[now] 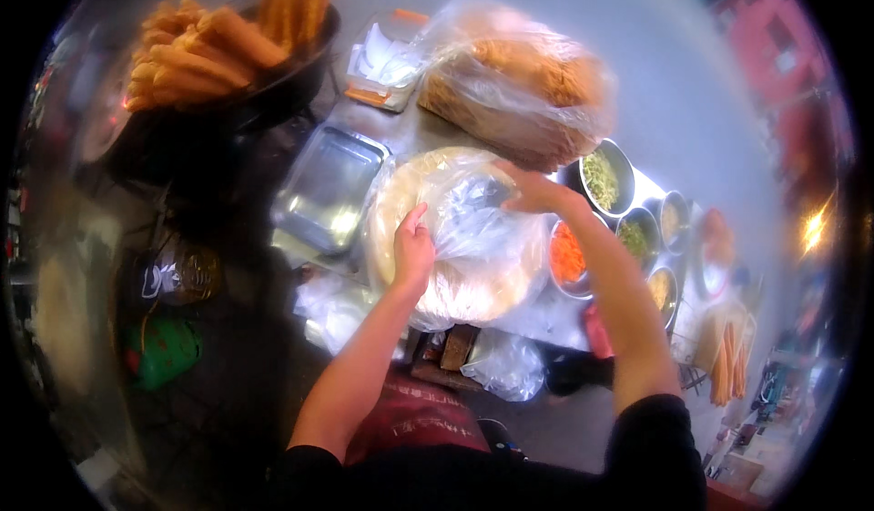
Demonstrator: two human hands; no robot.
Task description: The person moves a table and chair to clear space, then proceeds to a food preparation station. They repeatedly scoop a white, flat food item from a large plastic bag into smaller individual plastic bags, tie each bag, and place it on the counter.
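Observation:
A round stack of pale flatbreads [454, 299] lies before me, wrapped in a clear plastic bag [471, 217] whose film is bunched over the middle. On the near left of the stack, my left hand [414, 246] grips the film with its fingers curled and one finger raised. My right hand [539, 188] reaches to the far right edge, its fingers and thumb against the film. Blur hides whether those fingers pinch the plastic.
Left of the stack lies a steel tray [334, 193]; behind is a plastic-covered box of brown food [519, 94]. Bowls of shredded carrot [567, 255] and green shreds [601, 180] stand right. Fried dough sticks [198, 60] fill a dark pan at far left. A plastic bag [505, 367] hangs by the near edge.

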